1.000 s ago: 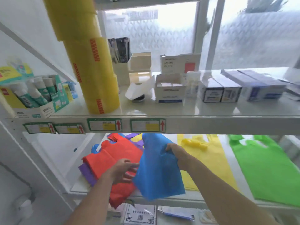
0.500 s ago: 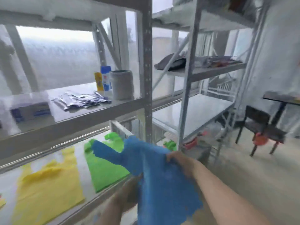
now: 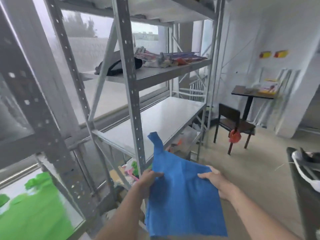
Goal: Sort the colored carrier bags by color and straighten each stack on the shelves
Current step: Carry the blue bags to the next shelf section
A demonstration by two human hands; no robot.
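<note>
Head view is showing me both hands gripping the blue bag [image 3: 183,196] in the air before the metal rack [image 3: 131,87], my left hand [image 3: 147,181] pinching its left edge, my right hand [image 3: 214,181] curling fingers over its right edge, while a green bag [image 3: 34,210] is lying on the lower-left shelf.

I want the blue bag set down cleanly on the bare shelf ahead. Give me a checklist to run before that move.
1. Left hand grips the blue bag: ok.
2. Right hand grips the bag's other edge: ok.
3. Bag spread flat: not ok, one handle sticks up and the cloth sags.
4. White shelf bare where visible: ok.
5. Path past the grey upright: cannot tell.
6. Other blue bags already there: cannot tell; only the green bag shows.
</note>
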